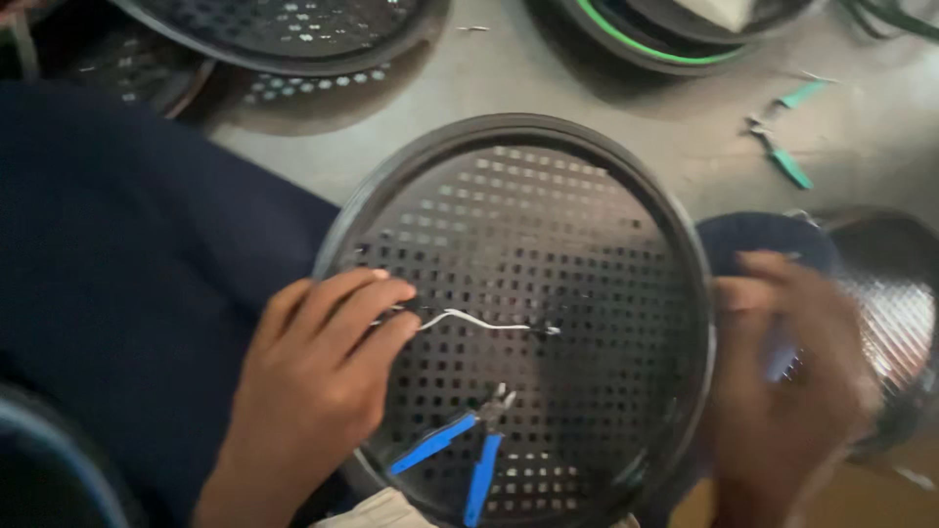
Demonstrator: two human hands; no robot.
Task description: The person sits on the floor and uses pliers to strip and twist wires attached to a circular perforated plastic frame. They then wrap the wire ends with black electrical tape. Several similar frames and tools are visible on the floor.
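Left hand (313, 376) at eight o'clock on the round black perforated grille (548, 244), fingers curled together and pinched on the near end of a thin white wire (479, 323); wrist angled up from the lower left, knuckles toward centre. Wire running flat toward three o'clock across the mesh, far end lying at about the grille's middle. Right hand (792, 381) at four o'clock, just off the grille's rim, badly blurred (cannot tell whether open or closed, nor what it touches). Blue-handled pliers (460, 455) resting on the mesh at six o'clock, tips pointing up toward centre, handles near the lower rim, just beside the left hand but apart from it. Bare mesh across the upper half of the grille. Beyond the rim: grey tabletop (548, 88) at twelve o'clock, more black grilles (293, 34) at eleven, green-handled cutters (787, 161) at two, well apart. Dark blue cloth (117, 293) at nine o'clock, close against the grille's edge.
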